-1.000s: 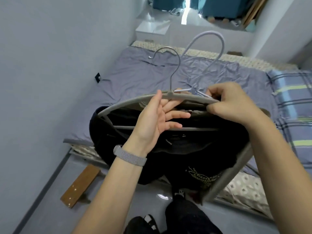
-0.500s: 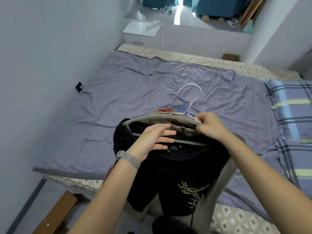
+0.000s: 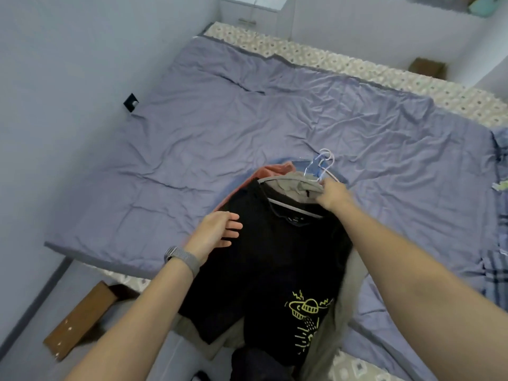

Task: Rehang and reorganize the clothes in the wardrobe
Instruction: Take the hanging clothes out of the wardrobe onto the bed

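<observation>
black tee (image 3: 264, 259): dark/black, yellow line-drawn graphic (planet/saucer-like shape w/ bolts) low on the front; small label inside the collar. On a grey hanger (image 3: 291, 206), draped over the near edge of the bed (image 3: 192, 133), lower part hanging off twd the floor.
stack: tee is top of a pile of hung clothes. Under it: grey-olive garment (image 3: 295, 185) at the collar end, rust/orange one (image 3: 270, 170) peeking out on the far-left side of the tee, blue edge beyond that. More grey fabric shows below the tee on the right.
hooks (image 3: 321, 163): pale wire/plastic hanger hooks bunched at the far end of the tee, lying on the bed sheet.
right hand (image 3: 331, 195): at the tee's collar end, fingers curled, grasping the bunched hanger necks just below the hooks. Exact finger count on it – can't tell.
left hand (image 3: 215, 235): released, fingers straight + spread, at the tee's left shoulder; touching or just above the fabric – can't tell. Grey mesh watch band (image 3: 182, 255) on the wrist.
bed: wrinkled lavender sheet, patterned mattress visible along the far edge and near the tee's hem.
other: plaid bedding (image 3: 497, 265) right of the tee; brown wood plank (image 3: 79, 320) on the floor, left of the tee.
</observation>
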